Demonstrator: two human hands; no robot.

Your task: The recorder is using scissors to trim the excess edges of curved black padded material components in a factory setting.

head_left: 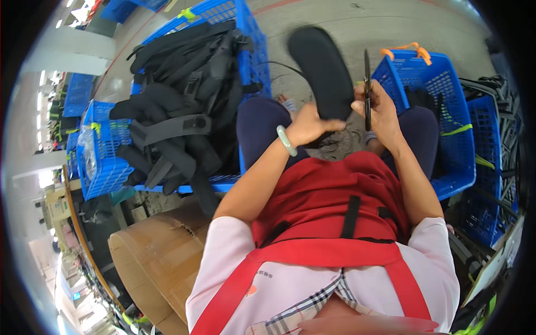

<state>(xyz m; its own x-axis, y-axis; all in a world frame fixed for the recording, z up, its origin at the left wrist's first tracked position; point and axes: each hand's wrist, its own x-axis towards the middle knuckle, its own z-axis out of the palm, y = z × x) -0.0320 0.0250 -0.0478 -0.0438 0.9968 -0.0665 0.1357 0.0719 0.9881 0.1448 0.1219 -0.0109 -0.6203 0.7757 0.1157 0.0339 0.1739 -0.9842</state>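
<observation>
My left hand (pixel 307 125) is closed on the lower end of a curved black padded strap (pixel 324 70). The pad stands up in front of me, its far end slightly blurred, and a thin black strip trails off its left side. My right hand (pixel 382 111) grips what look like slim black thread snips (pixel 367 92), their point directed away from me. The fingers of that hand are close to the pad's right edge. I cannot tell whether the snips' blades are apart. Both hands are above my lap, over a red apron (pixel 335 190).
On the left, a large blue basket (pixel 254 50) overflows with black padded straps (pixel 184 100). A second blue basket (pixel 466 145) with dark contents stands by my right knee. A cardboard drum (pixel 156 257) is at lower left. More blue crates (pixel 103 167) stand farther out.
</observation>
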